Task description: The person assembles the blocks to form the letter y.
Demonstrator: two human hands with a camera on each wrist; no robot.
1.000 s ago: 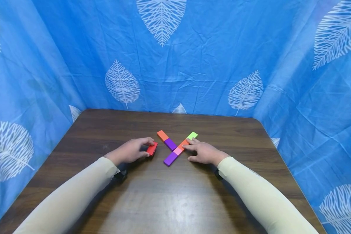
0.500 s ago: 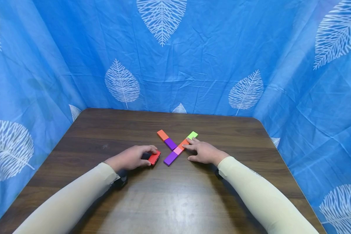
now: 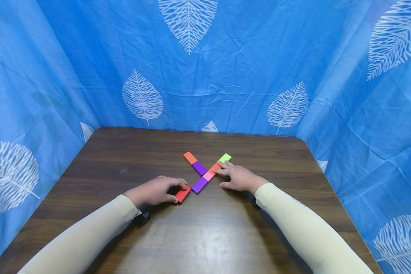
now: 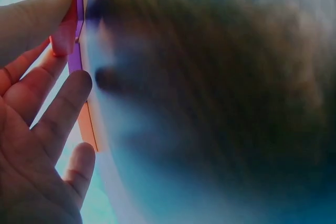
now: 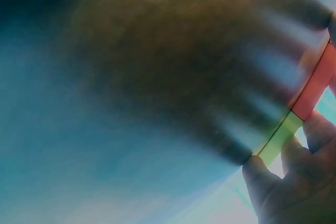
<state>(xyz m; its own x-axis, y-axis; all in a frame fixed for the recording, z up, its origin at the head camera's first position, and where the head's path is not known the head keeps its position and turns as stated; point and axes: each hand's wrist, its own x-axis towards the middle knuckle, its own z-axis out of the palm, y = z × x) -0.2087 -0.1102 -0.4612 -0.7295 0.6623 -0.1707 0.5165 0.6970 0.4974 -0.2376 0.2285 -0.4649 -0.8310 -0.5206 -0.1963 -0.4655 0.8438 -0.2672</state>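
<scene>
My left hand [image 3: 157,191] pinches a red block [image 3: 183,195] between thumb and fingers, beside the near end of a diagonal row. In the left wrist view the thumb lies across the red block [image 4: 63,43] and the last fingers are spread. The row runs from a purple block [image 3: 199,185] through a pink block [image 3: 208,176] and an orange block [image 3: 214,169] to a lime green block [image 3: 225,157]. My right hand [image 3: 239,178] lies along the row's right side with extended fingers touching the orange block and reaching toward the green block [image 5: 282,137].
A second purple block [image 3: 199,168] and another orange block [image 3: 190,157] form a short branch toward the upper left, meeting the row near the pink block. All lie on a dark wooden table [image 3: 260,152]. A blue curtain [image 3: 233,76] with white leaves stands round the table.
My left hand has brought the red block toward me and slightly right, from beside the short branch to near the row's near end. My right hand and the other blocks stay put.
</scene>
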